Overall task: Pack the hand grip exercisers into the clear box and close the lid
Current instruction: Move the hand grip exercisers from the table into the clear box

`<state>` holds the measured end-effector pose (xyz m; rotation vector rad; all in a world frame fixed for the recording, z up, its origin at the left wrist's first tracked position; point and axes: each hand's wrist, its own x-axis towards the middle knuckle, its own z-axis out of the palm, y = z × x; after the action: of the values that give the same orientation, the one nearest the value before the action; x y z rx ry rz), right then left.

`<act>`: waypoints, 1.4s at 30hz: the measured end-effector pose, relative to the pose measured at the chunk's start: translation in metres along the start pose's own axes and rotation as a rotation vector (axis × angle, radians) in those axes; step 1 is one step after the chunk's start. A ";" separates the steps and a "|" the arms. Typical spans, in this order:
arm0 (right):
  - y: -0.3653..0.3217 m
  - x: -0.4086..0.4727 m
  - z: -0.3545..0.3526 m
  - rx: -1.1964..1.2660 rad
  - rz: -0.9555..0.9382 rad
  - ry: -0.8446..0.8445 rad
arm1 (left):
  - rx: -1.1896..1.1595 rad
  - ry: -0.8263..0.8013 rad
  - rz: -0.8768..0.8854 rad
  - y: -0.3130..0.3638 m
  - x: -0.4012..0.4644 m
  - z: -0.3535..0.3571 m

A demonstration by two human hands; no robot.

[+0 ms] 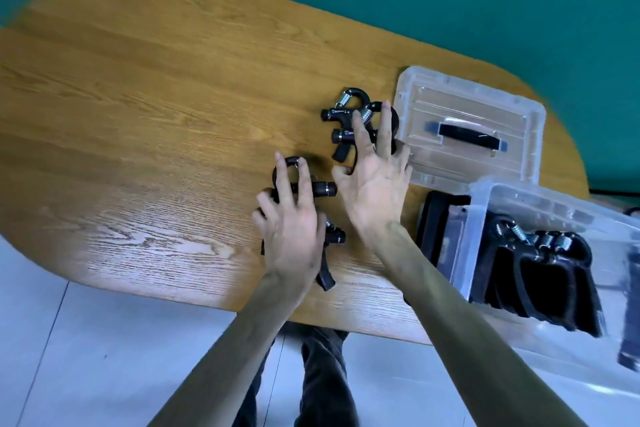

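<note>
spread fingers of the left hand (290,236) and right hand (375,184) are laid over loose exercisers (341,118), nothing yet grasped, for gathering toward the clear box (491,198).

On the desk (138,114), two exercisers (349,125) lie behind my right hand (375,191), two more (322,215) under my left hand (291,232). The lid (471,128) lies right of the far pair. The box (540,253), nearer right, holds several exercisers (540,274).
</note>
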<state>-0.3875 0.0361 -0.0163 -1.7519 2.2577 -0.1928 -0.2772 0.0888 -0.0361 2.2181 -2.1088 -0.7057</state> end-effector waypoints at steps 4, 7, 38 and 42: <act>0.024 -0.017 -0.031 0.018 -0.034 0.070 | -0.039 0.116 0.027 0.031 -0.003 -0.014; 0.046 -0.032 -0.055 0.078 -0.032 0.087 | -0.086 0.156 0.060 0.059 -0.014 -0.025; 0.324 -0.152 -0.114 0.217 0.309 0.049 | 0.050 -0.035 0.268 0.274 -0.118 0.072; 0.328 -0.145 -0.100 0.173 0.262 0.082 | 0.143 -0.019 0.267 0.281 -0.113 0.080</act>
<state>-0.6883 0.2543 0.0091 -1.3708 2.4199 -0.3977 -0.5692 0.1924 0.0124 1.9379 -2.4725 -0.5791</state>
